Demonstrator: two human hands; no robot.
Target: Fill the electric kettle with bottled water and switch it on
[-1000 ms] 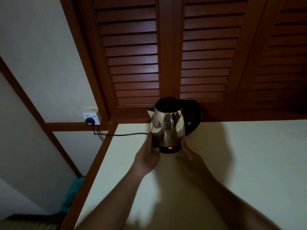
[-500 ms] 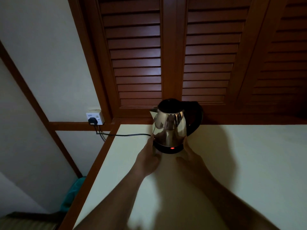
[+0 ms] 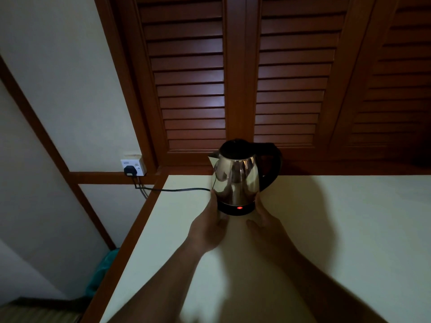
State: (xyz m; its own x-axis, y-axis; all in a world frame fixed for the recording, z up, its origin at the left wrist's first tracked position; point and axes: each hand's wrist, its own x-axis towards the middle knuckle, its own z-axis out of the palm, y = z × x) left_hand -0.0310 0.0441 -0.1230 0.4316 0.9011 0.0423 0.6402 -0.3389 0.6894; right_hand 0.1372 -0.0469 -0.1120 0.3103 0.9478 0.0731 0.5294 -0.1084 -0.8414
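A shiny steel electric kettle [image 3: 236, 180] with a black lid and black handle stands on its black base at the back of the pale counter [image 3: 338, 229]. A red light [image 3: 239, 208] glows on the base. My left hand [image 3: 208, 226] touches the kettle's lower left side with straight fingers. On the other side, my right hand [image 3: 264, 221] reaches its fingertips to the lower right side, thumb spread on the counter. No water bottle is in view.
A black cord [image 3: 177, 189] runs left from the base to a plug in a white wall socket [image 3: 133, 167]. Dark wooden louvred shutters [image 3: 233, 78] stand right behind the kettle. The counter's wooden left edge [image 3: 130, 236] drops off to a teal item below.
Both hands have stayed at the kettle's base; the fingers have straightened slightly up along its sides. The kettle has not moved and the red light stays lit.
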